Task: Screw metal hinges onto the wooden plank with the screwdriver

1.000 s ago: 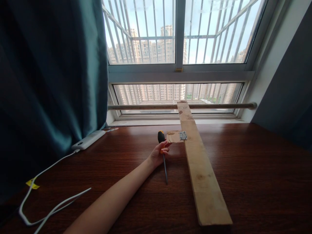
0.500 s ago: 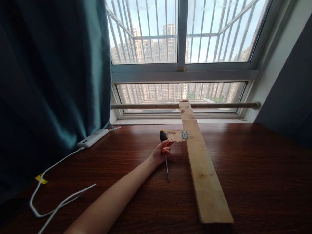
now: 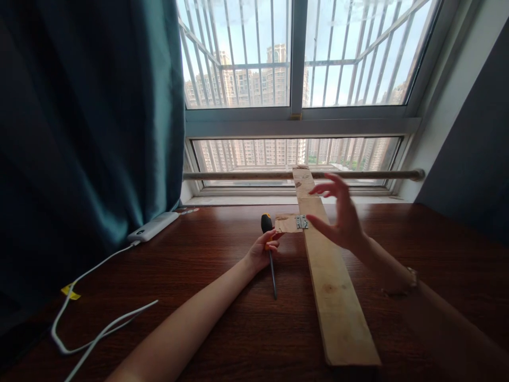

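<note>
My left hand (image 3: pixel 262 249) is closed around a screwdriver (image 3: pixel 266 224) with a black and yellow handle, its shaft pointing down toward me. The same fingers touch the end of a small wooden piece (image 3: pixel 287 223). A metal hinge (image 3: pixel 301 222) joins that piece to a long wooden board (image 3: pixel 332 286), which lies lengthwise on the dark table. Above the board, to the right of the hinge, hovers my right hand (image 3: pixel 340 217), fingers spread and holding nothing. A bracelet (image 3: pixel 411 278) circles the right wrist.
On the left of the brown wooden table (image 3: pixel 214 329) lies a white power strip (image 3: pixel 154 227) with a white cable (image 3: pixel 101 334). A dark blue curtain (image 3: pixel 91 116) hangs behind it. A horizontal rail (image 3: pixel 242 175) crosses before the window at the back.
My right hand has come into view from the right and is over the board. My left hand keeps its grip, and the board and hinge have stayed put.
</note>
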Demonstrator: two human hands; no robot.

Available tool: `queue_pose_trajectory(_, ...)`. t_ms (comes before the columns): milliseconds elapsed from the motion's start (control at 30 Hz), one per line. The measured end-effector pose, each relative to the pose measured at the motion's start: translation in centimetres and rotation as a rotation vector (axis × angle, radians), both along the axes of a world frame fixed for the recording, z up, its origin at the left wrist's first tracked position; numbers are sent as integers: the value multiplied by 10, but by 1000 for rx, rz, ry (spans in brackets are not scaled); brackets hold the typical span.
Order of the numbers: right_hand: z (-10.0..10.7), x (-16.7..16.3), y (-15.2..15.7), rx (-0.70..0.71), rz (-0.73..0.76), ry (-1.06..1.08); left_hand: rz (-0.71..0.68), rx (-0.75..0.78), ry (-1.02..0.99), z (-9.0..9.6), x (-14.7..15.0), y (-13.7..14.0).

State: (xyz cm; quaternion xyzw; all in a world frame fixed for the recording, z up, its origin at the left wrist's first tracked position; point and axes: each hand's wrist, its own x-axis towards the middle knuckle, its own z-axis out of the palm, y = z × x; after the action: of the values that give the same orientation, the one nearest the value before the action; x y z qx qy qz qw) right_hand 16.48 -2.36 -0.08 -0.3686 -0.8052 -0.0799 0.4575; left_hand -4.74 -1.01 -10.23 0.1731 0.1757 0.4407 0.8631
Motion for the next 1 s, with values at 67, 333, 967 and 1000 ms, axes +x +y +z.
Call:
queue_pose_trajectory(67,-19,7,1,-86,44,-54,7,-1,16,1,0,0)
queue_pose_trajectory(333,-57,11,34,-337,69,-112,11,-21,20,3,0,-2)
queue_pose_trajectory(967,-59,13,39,-373,74,-106,411,-37,203,11,9,-10)
queue_pose_trajectory(1000,-60,13,40,-372,75,-107,466,-23,201,17,6,-9)
